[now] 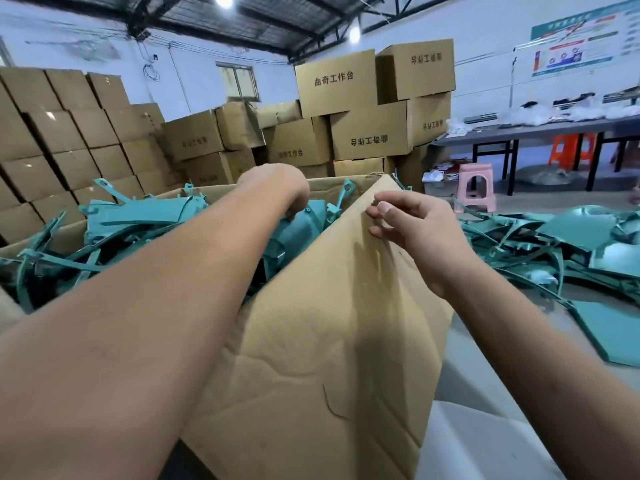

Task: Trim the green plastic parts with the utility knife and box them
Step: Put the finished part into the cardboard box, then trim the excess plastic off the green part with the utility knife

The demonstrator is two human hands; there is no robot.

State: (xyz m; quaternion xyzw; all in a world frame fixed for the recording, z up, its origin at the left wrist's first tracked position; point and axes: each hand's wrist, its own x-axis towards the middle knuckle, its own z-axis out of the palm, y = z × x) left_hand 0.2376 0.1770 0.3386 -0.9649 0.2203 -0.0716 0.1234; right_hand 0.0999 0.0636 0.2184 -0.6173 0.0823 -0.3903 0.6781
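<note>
A big open cardboard box (332, 334) stands right in front of me, filled with several green plastic parts (138, 216). My left hand (280, 188) reaches down into the box; its fingers curl onto a green part (301, 226), though the grip itself is hidden behind the hand. My right hand (408, 223) hovers by the box's raised corner flap with fingers loosely curled, holding nothing. No utility knife shows anywhere in view.
A heap of green parts (571, 251) lies on the floor at the right. Stacked cardboard cartons (370, 109) fill the back and left. A pink stool (476, 185), orange stools (571, 150) and a long dark table (540, 129) stand at the right rear.
</note>
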